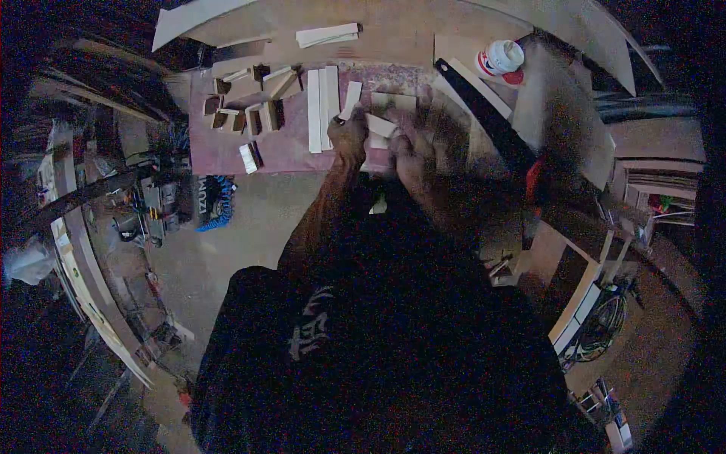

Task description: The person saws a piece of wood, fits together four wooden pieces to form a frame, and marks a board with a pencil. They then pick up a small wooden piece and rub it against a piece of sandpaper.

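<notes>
My left hand (pixel 349 135) is closed at the red-topped part of the bench, its fingers wrapped around a pale wooden strip (pixel 352 96) that sticks out beyond the fist. A second short wooden piece (pixel 380 126) lies slantwise between my two hands, its right end close to my right hand (pixel 412 155). Motion smears the right hand's fingers, so their grip does not show. Just left of my left hand, long pale wooden strips (pixel 322 110) lie side by side. Farther left stand several small angled wooden blocks (pixel 249 102).
A black handsaw-like long tool (pixel 488 117) with a red end lies to the right. A white tub (pixel 503 58) stands at the back right. More thin strips (pixel 327 35) lie at the back. A small white-faced block (pixel 248 159) sits near the front edge. Coiled cable (pixel 601 333) is low right.
</notes>
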A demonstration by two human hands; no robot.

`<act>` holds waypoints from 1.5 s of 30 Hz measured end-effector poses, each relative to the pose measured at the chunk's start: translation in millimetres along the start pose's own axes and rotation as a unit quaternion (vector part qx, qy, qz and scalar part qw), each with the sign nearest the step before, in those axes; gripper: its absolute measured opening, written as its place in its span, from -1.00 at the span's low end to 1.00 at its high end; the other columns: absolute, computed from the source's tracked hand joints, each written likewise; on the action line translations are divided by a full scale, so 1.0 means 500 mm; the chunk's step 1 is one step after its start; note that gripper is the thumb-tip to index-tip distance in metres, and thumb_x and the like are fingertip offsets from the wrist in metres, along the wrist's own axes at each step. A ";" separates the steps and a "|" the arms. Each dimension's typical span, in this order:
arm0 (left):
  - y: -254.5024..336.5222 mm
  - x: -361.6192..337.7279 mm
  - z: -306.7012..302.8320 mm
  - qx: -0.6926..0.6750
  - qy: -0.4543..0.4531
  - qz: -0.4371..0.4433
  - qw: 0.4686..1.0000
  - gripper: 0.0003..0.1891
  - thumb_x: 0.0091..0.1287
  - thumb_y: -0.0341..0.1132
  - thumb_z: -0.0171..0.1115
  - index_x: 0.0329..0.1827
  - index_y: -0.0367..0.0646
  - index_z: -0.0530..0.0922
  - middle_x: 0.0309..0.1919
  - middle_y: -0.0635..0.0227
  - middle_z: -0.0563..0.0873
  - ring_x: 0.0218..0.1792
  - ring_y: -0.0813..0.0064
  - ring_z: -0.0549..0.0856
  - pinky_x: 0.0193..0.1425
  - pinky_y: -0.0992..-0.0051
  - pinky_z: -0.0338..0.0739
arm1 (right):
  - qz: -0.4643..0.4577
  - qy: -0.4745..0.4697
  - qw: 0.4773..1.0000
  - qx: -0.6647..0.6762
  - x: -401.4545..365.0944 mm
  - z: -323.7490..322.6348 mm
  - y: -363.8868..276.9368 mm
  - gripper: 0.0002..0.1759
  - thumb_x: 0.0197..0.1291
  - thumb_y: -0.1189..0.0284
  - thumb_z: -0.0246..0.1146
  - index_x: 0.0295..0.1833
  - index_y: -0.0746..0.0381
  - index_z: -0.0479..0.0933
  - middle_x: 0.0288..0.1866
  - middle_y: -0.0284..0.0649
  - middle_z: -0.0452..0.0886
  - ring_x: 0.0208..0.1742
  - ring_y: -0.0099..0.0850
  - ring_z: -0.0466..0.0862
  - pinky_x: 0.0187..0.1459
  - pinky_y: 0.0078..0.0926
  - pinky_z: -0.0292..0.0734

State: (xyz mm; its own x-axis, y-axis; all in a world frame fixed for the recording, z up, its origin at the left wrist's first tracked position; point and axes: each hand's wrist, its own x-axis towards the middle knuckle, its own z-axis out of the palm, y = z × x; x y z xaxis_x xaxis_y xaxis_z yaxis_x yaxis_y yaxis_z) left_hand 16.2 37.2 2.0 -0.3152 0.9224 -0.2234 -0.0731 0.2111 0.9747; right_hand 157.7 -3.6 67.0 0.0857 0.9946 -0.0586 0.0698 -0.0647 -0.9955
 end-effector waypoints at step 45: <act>0.133 -0.030 0.015 -0.432 -0.312 -0.289 0.796 -0.78 0.31 -0.24 0.01 -0.18 -0.21 0.49 -0.50 0.37 0.51 -0.54 0.43 0.50 -0.44 0.42 0.43 | -0.121 0.020 0.956 -0.265 0.100 -0.051 -0.114 -0.58 0.32 0.43 -0.04 0.28 0.22 0.33 0.20 -0.10 0.47 0.20 -0.20 0.45 0.22 -0.33 0.32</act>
State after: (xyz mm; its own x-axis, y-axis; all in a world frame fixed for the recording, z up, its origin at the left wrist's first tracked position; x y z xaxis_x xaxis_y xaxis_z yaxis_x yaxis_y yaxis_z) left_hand 23.3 40.0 70.4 0.5177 0.7902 -0.3280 -0.7432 0.6053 0.2851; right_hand 183.2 48.0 122.5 0.0401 0.9823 0.1830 0.5852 0.1253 -0.8012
